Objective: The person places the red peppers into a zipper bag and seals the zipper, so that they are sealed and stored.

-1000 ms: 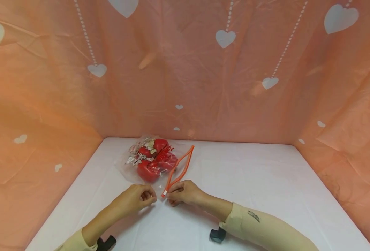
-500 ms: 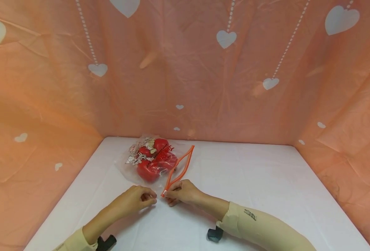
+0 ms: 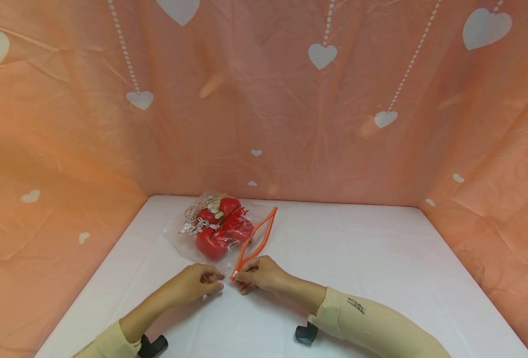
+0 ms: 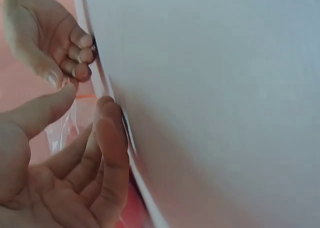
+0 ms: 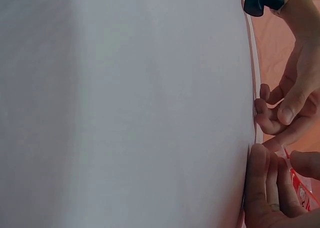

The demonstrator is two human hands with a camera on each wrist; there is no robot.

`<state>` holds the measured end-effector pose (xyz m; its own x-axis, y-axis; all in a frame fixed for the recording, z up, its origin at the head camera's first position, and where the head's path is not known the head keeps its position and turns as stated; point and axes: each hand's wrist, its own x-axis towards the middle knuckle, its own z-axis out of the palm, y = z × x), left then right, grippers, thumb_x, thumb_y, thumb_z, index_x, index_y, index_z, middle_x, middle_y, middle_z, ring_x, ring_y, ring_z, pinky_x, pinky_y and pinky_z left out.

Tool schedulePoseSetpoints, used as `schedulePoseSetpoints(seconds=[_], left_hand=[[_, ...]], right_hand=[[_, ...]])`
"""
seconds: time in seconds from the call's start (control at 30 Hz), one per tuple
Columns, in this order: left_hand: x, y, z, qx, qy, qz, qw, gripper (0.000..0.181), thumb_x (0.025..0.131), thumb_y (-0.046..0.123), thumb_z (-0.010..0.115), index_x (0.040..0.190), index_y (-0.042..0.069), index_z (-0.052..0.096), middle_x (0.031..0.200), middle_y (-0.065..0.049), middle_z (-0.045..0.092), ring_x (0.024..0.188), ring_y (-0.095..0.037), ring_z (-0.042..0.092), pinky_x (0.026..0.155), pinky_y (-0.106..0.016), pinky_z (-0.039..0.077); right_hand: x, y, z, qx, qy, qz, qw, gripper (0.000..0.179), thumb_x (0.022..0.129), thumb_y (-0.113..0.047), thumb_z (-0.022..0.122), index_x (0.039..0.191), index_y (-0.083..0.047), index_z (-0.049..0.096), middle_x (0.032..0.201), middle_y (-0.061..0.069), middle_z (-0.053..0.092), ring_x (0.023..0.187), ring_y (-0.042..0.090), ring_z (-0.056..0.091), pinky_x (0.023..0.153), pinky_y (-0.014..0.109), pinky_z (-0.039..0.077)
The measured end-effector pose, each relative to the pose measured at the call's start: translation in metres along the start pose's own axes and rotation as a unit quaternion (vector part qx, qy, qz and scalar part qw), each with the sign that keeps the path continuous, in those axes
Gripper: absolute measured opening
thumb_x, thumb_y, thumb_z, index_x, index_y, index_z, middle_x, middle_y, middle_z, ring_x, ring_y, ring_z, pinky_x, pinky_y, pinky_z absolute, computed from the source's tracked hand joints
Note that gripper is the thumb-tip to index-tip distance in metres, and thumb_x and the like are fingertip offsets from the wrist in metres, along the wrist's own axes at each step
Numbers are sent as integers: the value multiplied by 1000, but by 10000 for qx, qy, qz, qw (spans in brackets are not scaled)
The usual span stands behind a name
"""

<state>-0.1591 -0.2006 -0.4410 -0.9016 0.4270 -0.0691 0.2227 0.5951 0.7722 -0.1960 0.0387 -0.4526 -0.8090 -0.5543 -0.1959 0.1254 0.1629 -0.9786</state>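
Observation:
A clear zip bag (image 3: 180,243) with printed cartoon figures lies toward the back left of the table, several shiny red rounded things (image 3: 212,246) inside it. Its orange zipper strip (image 3: 268,231) bows apart along the upper length. At the strip's near end, my right hand (image 3: 264,274) pinches the small white slider (image 3: 236,275) between thumb and forefinger. My left hand (image 3: 194,283) is just left of that end, its fingers loosely bent with a gap to the thumb and nothing between them. Both hands (image 4: 85,173) face each other closely in the left wrist view.
The bag stands on a white-covered table (image 3: 358,258). Orange curtains (image 3: 286,124) with white hearts enclose its back and sides. A black wrist device (image 3: 153,345) shows under the left sleeve, and another device (image 3: 306,333) under the right one.
My right thumb has shifted slightly left onto the white slider, and the right forearm moved a little left. The left hand and the bag stay nearly still.

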Motion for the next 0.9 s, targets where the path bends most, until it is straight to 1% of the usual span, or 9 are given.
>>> schedulePoseSetpoints(seconds=[0.17, 0.27, 0.4, 0.53, 0.67, 0.8, 0.9], left_hand=[[1, 2, 3, -739, -65, -143, 9971, 29, 97, 10, 77, 120, -8, 71, 92, -5, 75, 76, -16, 65, 61, -27, 55], [3, 2, 5, -1144, -115, -276, 9930, 27, 99, 7, 75, 119, -10, 70, 94, -9, 77, 77, -17, 67, 63, -30, 57], [5, 0, 7, -1534, -204, -541, 9865, 25, 101, 6, 72, 119, -11, 70, 94, -13, 77, 78, -17, 69, 66, -34, 60], [6, 1, 8, -1883, -296, -720, 9790, 25, 103, 6, 70, 119, -13, 69, 95, -14, 78, 78, -16, 70, 67, -33, 61], [7, 4, 11, -2148, -286, -759, 9733, 21, 103, 6, 70, 115, -12, 69, 93, -13, 78, 77, -14, 70, 67, -30, 62], [7, 5, 13, -2202, -171, -751, 9724, 15, 103, 5, 70, 106, -9, 68, 88, -10, 77, 74, -14, 70, 68, -30, 62], [7, 5, 13, -2192, -76, -728, 9729, 15, 103, 5, 69, 106, -10, 69, 87, -10, 76, 73, -13, 69, 67, -30, 62]], right_hand=[[0, 1, 1, 109, 17, -63, 9999, 15, 101, 1, 70, 104, 16, 72, 97, 29, 77, 71, 14, 74, 74, 38, 66], [1, 2, 2, 179, 25, -68, 9998, 13, 101, 3, 70, 102, 16, 71, 95, 30, 77, 69, 14, 74, 74, 38, 66], [1, 1, 2, 225, 26, -42, 9997, 10, 101, 4, 69, 99, 14, 70, 91, 28, 77, 67, 15, 73, 74, 38, 66], [0, 0, 2, 185, -6, -46, 9998, 10, 100, 4, 70, 99, 14, 70, 89, 26, 77, 67, 14, 72, 73, 37, 66], [-1, 0, 1, 150, -18, -81, 9999, 10, 100, 3, 70, 99, 13, 70, 89, 26, 77, 66, 14, 73, 72, 36, 66], [-1, 0, 1, 237, -45, -89, 9997, 9, 100, 4, 70, 99, 13, 70, 89, 26, 77, 65, 14, 72, 70, 36, 65], [-1, 0, 1, 268, -57, -85, 9996, 9, 100, 4, 71, 100, 13, 70, 89, 26, 77, 65, 14, 72, 70, 36, 65]])
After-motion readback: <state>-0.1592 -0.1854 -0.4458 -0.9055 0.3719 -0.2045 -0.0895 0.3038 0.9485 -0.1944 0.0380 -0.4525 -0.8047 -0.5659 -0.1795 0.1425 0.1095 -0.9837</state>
